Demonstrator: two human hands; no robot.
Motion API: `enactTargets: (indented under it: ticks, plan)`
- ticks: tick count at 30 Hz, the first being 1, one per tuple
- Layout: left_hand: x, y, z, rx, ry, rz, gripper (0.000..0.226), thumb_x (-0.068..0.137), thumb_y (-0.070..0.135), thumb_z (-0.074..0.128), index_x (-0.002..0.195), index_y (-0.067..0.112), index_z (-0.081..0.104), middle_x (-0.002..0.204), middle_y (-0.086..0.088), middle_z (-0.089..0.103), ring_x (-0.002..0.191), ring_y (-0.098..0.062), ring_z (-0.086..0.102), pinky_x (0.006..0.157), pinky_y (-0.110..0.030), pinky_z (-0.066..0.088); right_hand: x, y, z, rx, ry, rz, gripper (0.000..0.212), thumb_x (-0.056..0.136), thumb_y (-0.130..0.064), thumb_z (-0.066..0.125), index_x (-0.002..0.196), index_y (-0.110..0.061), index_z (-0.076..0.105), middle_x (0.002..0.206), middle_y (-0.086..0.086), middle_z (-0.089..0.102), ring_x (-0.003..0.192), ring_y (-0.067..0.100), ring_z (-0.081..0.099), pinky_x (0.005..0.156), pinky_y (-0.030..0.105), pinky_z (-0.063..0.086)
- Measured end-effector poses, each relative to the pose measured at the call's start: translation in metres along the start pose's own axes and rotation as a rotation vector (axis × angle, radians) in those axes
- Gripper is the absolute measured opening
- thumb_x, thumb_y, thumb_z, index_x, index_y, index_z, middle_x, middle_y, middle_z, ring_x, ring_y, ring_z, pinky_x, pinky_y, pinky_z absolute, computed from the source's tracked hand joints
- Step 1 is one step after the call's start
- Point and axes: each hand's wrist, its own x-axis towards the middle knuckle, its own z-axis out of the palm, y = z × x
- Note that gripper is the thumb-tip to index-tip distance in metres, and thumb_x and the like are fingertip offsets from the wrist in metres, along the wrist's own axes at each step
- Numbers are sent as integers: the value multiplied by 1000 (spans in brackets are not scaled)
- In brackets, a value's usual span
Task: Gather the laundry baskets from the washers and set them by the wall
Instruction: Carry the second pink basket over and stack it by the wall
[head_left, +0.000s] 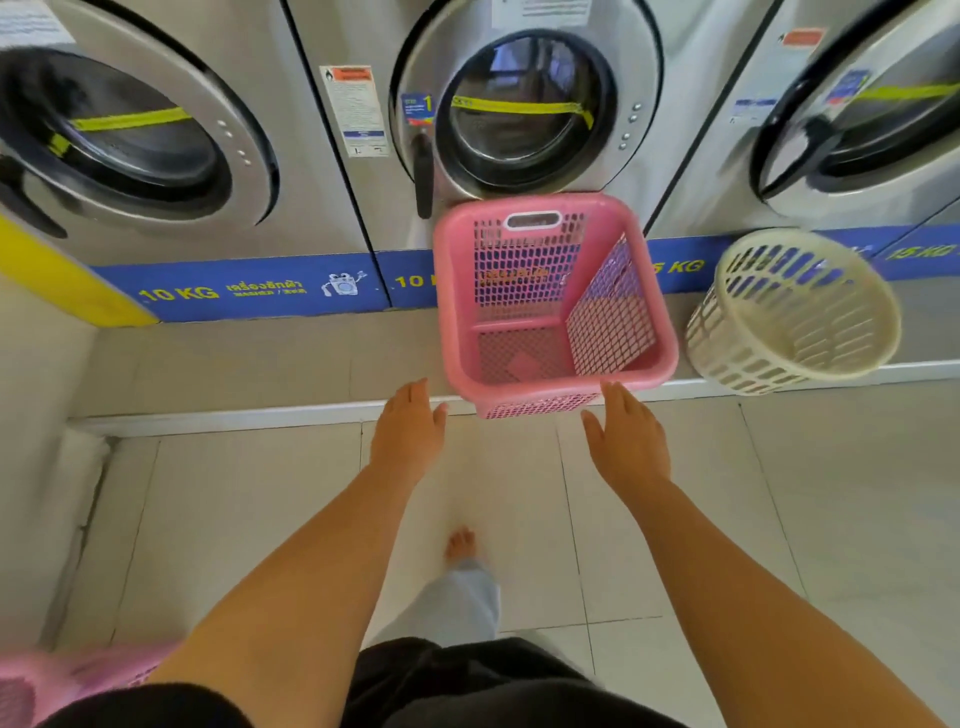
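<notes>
i have both hands out toward the pink basket (553, 301), which sits on the raised step (234, 364) in front of the middle washer (524, 109), its near bottom corner hanging over the step's front edge. my left hand (408, 431) is spread open and empty just left of that corner; my right hand (626, 441) is open too, fingertips at the basket's near rim, though i cannot tell if they touch. to lift it cleanly, i judge each grip should close on opposite rims, since the mesh walls look flimsy. a cream round basket (792, 312) leans tilted on the step just to the right, below the next washer (852, 114). another pink basket (67, 675) shows at the lower left. the floor (249, 519) is pale tile, my bare foot (460, 543) on it.
</notes>
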Motion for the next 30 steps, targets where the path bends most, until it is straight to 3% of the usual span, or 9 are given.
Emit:
enactTargets:
  ticks: [9, 14, 23, 30]
  plan:
    - [95, 49, 5, 1, -11, -28, 48, 97, 24, 46, 141, 8, 35, 139, -18, 44, 124, -36, 45, 96, -46, 42, 99, 30, -16, 61, 28, 71, 45, 93, -26, 52, 134, -13, 42, 140, 7, 49, 122, 31, 51, 101, 48, 44]
    - [139, 73, 22, -4, 34, -113, 50, 95, 20, 50, 141, 5, 35, 136, -20, 45, 120, -38, 47, 97, -49, 43, 165, 57, -20, 7, -24, 53, 59, 92, -27, 53, 145, -11, 33, 152, 10, 35, 136, 34, 37, 109, 48, 33]
    - [210, 104, 60, 12, 132, -280, 58, 94, 18, 51, 148, 9, 30, 154, -23, 24, 137, -42, 30, 113, -49, 28, 277, 100, -20, -27, -114, -18, 65, 92, -29, 52, 149, -15, 23, 155, 14, 29, 133, 40, 37, 109, 51, 33]
    - [244, 86, 80, 97, 157, -328, 58, 95, 22, 50, 149, 25, 30, 160, -16, 12, 144, -39, 19, 116, -47, 25, 325, 119, 0, -36, -141, -26, 66, 93, -31, 53, 150, -35, 21, 162, 10, 5, 138, 42, 30, 106, 53, 35]
